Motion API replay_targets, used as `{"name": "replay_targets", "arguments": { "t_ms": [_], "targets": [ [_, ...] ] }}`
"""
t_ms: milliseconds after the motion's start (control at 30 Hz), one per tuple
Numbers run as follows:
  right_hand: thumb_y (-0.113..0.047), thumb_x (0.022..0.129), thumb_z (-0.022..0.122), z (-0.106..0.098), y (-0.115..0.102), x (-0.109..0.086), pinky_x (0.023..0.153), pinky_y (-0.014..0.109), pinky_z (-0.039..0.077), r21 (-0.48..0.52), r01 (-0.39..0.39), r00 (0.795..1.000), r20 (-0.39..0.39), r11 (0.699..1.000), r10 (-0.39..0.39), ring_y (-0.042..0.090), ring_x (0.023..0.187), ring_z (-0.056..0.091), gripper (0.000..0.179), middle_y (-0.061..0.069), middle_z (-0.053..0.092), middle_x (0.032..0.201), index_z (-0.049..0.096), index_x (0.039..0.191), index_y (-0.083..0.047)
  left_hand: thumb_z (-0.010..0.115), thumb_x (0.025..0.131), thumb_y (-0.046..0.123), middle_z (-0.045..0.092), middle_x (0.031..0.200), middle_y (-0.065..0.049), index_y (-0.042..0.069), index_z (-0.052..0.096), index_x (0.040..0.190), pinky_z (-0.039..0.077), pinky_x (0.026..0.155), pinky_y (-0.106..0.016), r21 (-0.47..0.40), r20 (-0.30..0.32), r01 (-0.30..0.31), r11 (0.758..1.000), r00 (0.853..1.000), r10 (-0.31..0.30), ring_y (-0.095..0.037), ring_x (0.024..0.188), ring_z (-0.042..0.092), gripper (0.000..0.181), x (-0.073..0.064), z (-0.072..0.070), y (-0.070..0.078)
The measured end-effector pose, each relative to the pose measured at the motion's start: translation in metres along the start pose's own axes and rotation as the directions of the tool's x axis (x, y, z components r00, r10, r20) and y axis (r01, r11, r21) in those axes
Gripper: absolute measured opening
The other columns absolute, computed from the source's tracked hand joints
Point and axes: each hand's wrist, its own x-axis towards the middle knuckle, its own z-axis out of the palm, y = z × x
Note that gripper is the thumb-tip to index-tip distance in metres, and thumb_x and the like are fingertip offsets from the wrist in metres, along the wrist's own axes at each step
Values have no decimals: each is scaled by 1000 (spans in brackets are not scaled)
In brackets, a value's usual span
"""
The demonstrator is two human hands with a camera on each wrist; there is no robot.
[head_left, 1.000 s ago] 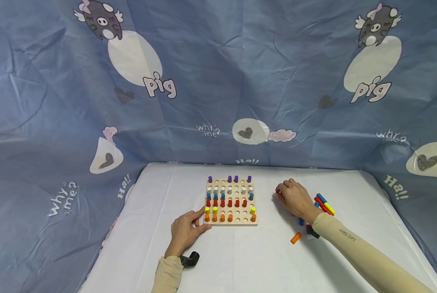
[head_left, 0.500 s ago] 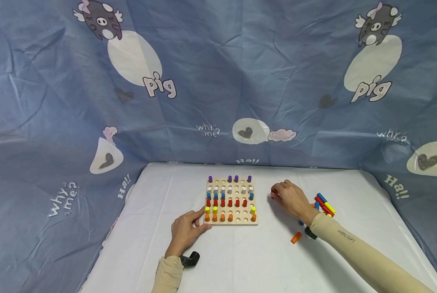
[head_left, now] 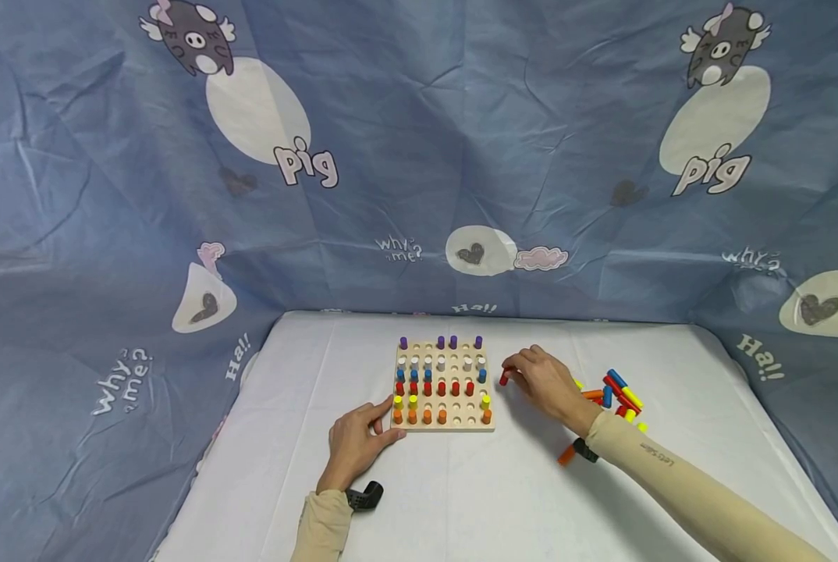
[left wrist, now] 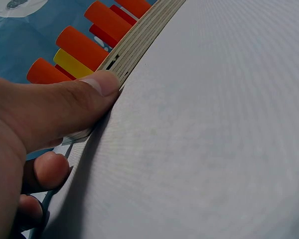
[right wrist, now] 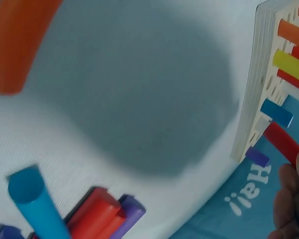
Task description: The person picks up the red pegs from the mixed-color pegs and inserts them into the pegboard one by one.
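Note:
A wooden pegboard (head_left: pixel 447 428) stands on the white-covered table with rows of purple, white, blue, red, yellow and orange pegs upright in it, and some holes bare. My left hand (head_left: pixel 352 441) grips its front left corner, the thumb (left wrist: pixel 97 89) pressed against the front edge below the orange pegs. Just right of the board, my right hand (head_left: pixel 541 382) pinches a red peg (head_left: pixel 504 378) between thumb and fingers. In the right wrist view this red peg (right wrist: pixel 283 141) points toward the board, overlapping its far end.
Several loose pegs, red, blue, yellow and orange, lie in a pile (head_left: pixel 623 394) on the right, partly behind the right forearm. One orange peg (head_left: pixel 566 455) lies nearer the front. A blue printed cloth (head_left: pixel 419 195) hangs behind the table.
My right hand has moved left from near the loose pegs toward the board, carrying the red peg, which shows more plainly now. The left hand and the board have stayed in place.

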Motion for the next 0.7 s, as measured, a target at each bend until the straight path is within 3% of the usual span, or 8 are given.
{"name": "replay_targets", "arguments": {
  "t_ms": [700],
  "targets": [
    [-16, 85, 79, 24, -22, 11, 66, 30, 49, 36, 55, 998, 20, 998, -56, 11, 78, 53, 11, -7, 66, 88, 74, 95, -18, 84, 69, 55, 44, 62, 20, 33, 66, 130, 28, 57, -25, -8, 13, -1, 1000, 1000, 1, -1, 53, 34, 67, 0, 0, -2]
  ]
}}
